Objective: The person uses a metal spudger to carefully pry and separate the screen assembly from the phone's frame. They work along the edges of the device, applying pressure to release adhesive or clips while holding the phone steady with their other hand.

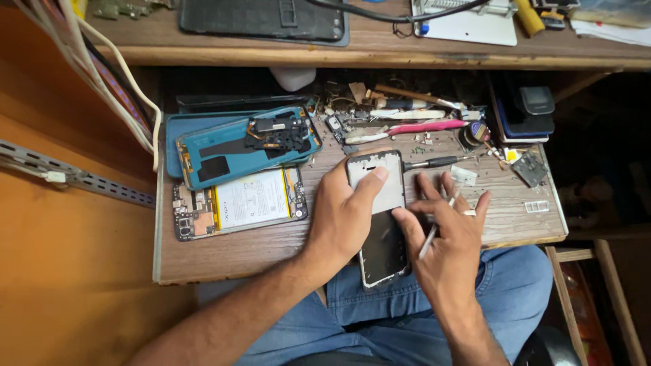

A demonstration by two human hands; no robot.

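Left grip (346, 213) clasps the phone frame (380, 217) from its left edge, long axis running away from the person; right grip (447, 234), pinching a thin tool (434, 227), presses the frame's right side on the counter (271, 251).

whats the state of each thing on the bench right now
phone screen frame: face up, overhanging bench edge, pinned by both hands
left hand: gripping frame's left side
right hand: thumb on frame, holding thin white tool
opened phone: back off, battery exposed
teal back cover: detached, inside up
screwdriver: lying unused
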